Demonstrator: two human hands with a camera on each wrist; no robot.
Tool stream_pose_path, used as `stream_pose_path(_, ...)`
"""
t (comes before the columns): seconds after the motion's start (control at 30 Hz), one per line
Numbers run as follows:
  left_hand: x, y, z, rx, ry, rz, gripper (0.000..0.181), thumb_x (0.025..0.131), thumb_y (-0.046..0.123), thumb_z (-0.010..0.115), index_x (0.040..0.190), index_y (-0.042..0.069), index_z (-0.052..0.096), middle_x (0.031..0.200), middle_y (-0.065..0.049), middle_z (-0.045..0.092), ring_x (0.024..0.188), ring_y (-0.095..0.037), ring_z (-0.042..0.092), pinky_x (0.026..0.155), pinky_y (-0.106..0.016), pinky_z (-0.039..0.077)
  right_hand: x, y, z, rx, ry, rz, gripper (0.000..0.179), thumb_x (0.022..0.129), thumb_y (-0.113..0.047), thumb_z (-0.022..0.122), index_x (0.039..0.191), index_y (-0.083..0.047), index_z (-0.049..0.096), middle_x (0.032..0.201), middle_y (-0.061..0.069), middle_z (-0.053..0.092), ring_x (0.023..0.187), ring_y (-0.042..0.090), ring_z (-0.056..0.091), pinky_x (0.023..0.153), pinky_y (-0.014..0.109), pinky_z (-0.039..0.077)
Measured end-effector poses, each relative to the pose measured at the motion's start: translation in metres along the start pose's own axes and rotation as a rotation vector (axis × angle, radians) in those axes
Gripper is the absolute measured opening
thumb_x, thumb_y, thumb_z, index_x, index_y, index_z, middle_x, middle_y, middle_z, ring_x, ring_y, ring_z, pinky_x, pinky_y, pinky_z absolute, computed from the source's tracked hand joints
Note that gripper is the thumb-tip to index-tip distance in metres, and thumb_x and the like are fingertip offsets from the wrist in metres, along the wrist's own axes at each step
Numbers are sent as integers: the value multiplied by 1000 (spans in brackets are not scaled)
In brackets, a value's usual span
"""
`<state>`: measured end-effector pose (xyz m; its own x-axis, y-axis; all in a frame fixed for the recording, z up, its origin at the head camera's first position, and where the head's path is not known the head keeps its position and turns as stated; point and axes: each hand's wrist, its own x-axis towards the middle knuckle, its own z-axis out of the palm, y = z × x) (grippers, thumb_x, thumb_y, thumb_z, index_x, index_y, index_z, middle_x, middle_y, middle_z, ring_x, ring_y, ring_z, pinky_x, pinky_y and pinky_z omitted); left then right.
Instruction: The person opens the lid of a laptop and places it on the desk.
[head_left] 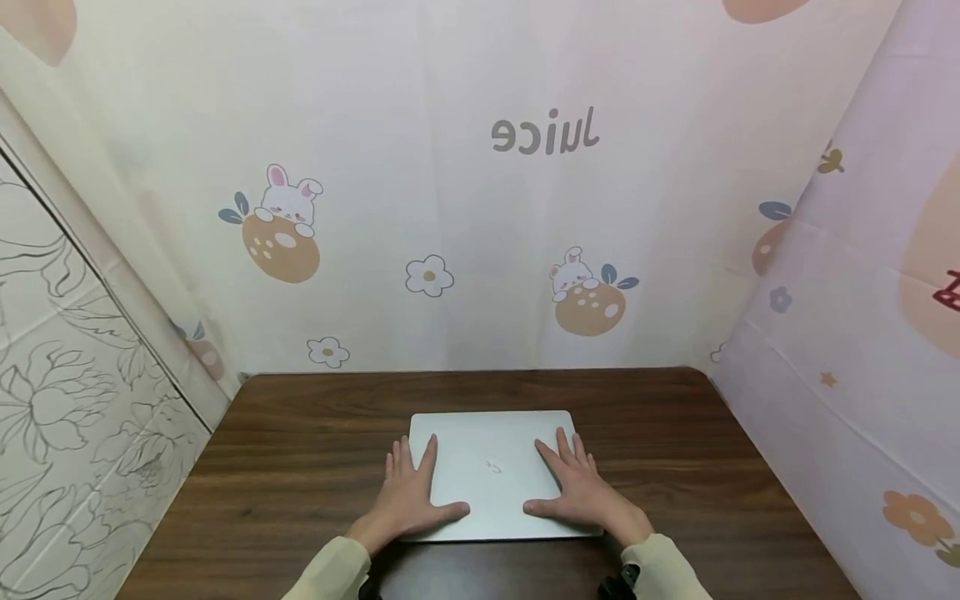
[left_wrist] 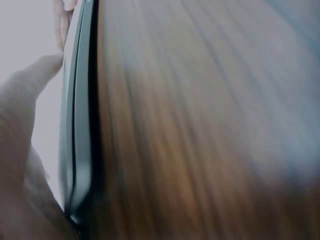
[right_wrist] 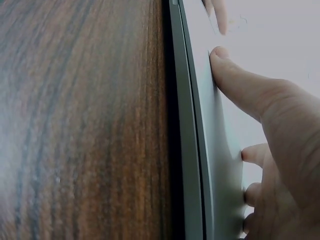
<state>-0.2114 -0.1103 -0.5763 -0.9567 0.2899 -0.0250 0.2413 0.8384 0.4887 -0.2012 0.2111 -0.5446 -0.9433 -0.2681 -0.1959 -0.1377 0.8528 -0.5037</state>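
Note:
A closed silver laptop [head_left: 495, 467] with a small logo on its lid lies flat on the brown wooden table. My left hand [head_left: 412, 496] rests over its left side, fingers spread and thumb on the lid. On the right side my right hand [head_left: 577, 492] lies the same way, its thumb pointing inward. In the left wrist view the laptop's front edge [left_wrist: 82, 125] shows a thin seam between lid and base, with the left thumb [left_wrist: 37, 75] touching the lid. The right wrist view shows the right thumb [right_wrist: 245, 85] and several fingertips touching the lid.
The wooden table [head_left: 315, 425] extends around the laptop on all sides. A printed curtain [head_left: 450, 167] hangs behind the table's back edge. More patterned cloth [head_left: 847, 292] hangs on the right, and a flower-line panel [head_left: 75, 400] stands on the left.

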Motion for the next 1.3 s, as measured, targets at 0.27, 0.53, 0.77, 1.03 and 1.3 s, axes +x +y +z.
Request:
stream_pose_path(0.27, -21, -17, -18, -45, 9, 39, 120, 76, 80, 69, 165, 12, 25, 166, -30, 23, 155, -53, 15, 119, -70, 24, 0, 1, 0, 14, -7, -7, 111, 78, -67, 79, 163, -13, 32, 171, 27, 1, 155, 53, -9, 117, 78, 8)
stream_pose_path(0.53, -38, -30, -23, -1, -8, 38, 127, 74, 83, 68, 164, 7, 23, 168, -31, 15, 157, -51, 5, 124, -67, 15, 1, 1, -1, 22, -4, -9, 111, 78, -67, 79, 163, -14, 32, 171, 26, 1, 155, 53, -9, 117, 78, 8)
stream_pose_path(0.77, -42, -35, -18, 31, -18, 54, 133, 72, 88, 65, 163, 1, 23, 168, -32, 13, 157, -49, 7, 125, -65, 13, 0, 0, 0, 21, 1, 2, 112, 77, -67, 80, 163, -13, 32, 171, 26, 1, 155, 53, -9, 117, 78, 8)
stream_pose_path(1.03, -43, -31, -15, 47, -36, 45, 138, 69, 89, 67, 163, -1, 20, 170, -29, 9, 158, -47, 5, 125, -64, 10, 1, 1, 1, 13, 9, -2, 113, 76, -69, 79, 163, -14, 32, 171, 27, 2, 155, 54, -8, 117, 79, 9)
stream_pose_path(1.3, -40, -37, -16, 57, -66, 73, 146, 63, 91, 68, 162, -3, 19, 170, -28, 8, 159, -45, 4, 126, -63, 9, -2, -4, -3, 3, 29, -13, 115, 74, -66, 82, 161, -7, 35, 168, 33, 9, 153, 58, 0, 117, 78, 11)
